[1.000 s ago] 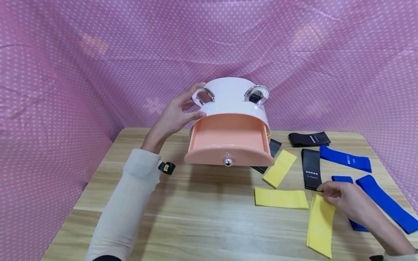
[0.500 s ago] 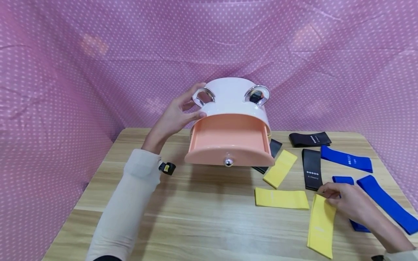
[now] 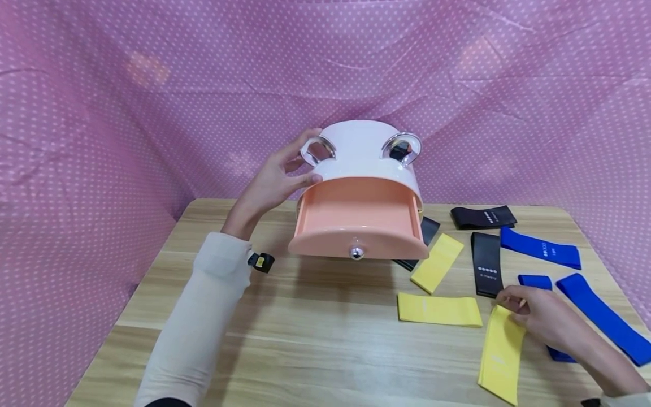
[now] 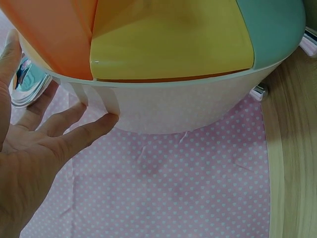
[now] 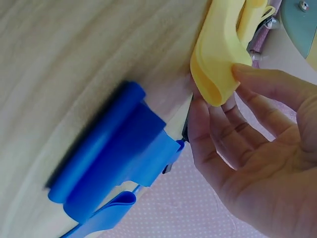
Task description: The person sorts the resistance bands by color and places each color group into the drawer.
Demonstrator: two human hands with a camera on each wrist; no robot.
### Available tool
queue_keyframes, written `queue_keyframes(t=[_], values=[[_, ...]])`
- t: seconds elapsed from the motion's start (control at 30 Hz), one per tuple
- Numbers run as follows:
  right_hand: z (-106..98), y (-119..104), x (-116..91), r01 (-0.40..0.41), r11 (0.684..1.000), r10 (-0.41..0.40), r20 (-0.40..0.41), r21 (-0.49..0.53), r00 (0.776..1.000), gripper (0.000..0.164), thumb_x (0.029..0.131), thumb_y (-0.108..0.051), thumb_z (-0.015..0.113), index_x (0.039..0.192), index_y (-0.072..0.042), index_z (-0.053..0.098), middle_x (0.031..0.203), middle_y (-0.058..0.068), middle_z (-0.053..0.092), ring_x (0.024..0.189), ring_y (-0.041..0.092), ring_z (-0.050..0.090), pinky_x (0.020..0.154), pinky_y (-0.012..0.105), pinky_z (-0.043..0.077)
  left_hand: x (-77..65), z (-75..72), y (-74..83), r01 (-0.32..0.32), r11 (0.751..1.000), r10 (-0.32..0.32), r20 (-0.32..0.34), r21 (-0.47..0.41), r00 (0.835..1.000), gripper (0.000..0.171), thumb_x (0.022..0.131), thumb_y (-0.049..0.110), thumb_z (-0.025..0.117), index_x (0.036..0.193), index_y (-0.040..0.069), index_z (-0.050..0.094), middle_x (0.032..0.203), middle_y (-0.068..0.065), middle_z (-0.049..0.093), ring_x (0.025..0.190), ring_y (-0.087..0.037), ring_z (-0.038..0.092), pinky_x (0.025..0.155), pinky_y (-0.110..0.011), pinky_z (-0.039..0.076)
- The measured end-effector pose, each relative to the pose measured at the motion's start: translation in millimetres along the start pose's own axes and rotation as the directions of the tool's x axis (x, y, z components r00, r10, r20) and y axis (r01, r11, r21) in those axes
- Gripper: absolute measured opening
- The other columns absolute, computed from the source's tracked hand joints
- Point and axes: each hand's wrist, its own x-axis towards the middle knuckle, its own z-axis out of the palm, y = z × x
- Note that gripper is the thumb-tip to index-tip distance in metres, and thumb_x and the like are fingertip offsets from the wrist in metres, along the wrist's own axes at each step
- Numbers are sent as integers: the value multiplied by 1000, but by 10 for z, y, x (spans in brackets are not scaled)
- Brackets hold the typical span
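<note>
My left hand point(image 3: 272, 178) holds the side of a white rounded drawer box point(image 3: 358, 141), thumb in front and fingers behind. Its peach drawer point(image 3: 356, 243), with a silver knob, is pulled out, and no contents show inside. In the left wrist view, the box also has a yellow drawer point(image 4: 173, 39) and a green drawer point(image 4: 275, 32). At the right, my right hand point(image 3: 549, 316) pinches the far end of a folded yellow resistance band point(image 3: 500, 356). The right wrist view has the thumb on the yellow band point(image 5: 215, 54) and the fingertips partly hidden beneath.
Two other yellow bands point(image 3: 439, 310) lie left of my right hand. Black bands point(image 3: 485, 263) lie beyond it, one partly behind the drawer. Several blue bands point(image 3: 602, 316) lie around it. The wooden table point(image 3: 315, 350) meets a pink dotted curtain point(image 3: 244, 85).
The held end of the yellow band has shifted slightly to the right with my right fingers. My left hand and the drawer box have stayed in place.
</note>
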Motion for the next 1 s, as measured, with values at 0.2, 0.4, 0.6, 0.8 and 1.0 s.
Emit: queue_keyframes(t=[0.2,0.4,0.6,0.8,1.0], values=[[-15,-14,5,-33,999,34,94,-18,995,30,84,12,71,108,-4,77,91,3,66,82,21,57,66,32,50,0,-2,3,-1,1000,1,1,8,1000,82,92,19,81,160,42,41,172,6,30,149,-43,45,121,-66,37],[-64,-8,-2,-20,1000,22,125,-22,992,31,83,14,70,109,-1,76,91,4,69,83,20,60,68,33,52,-2,-2,3,5,1000,-5,2,8,1000,82,92,19,81,160,42,41,173,7,29,150,-43,44,122,-66,36],[-248,-95,-65,-2,1000,4,131,-16,991,32,87,10,70,116,-2,75,88,9,68,77,17,57,56,25,48,1,-8,1,-1,1000,1,4,12,1000,83,92,19,81,160,42,40,172,6,30,149,-43,44,122,-63,37],[-507,-297,-168,19,999,-16,99,-35,995,33,91,10,66,120,-3,74,92,10,69,72,16,55,53,24,50,1,-16,-3,-5,1000,5,7,11,1000,83,92,19,81,160,43,40,172,5,30,149,-44,45,122,-63,38],[-800,-509,-248,57,997,-57,6,-49,998,37,87,15,67,121,0,71,98,16,71,70,16,55,52,22,50,9,-13,-15,-10,1000,10,12,21,1000,82,92,21,81,159,45,40,172,5,31,148,-42,46,120,-64,39]])
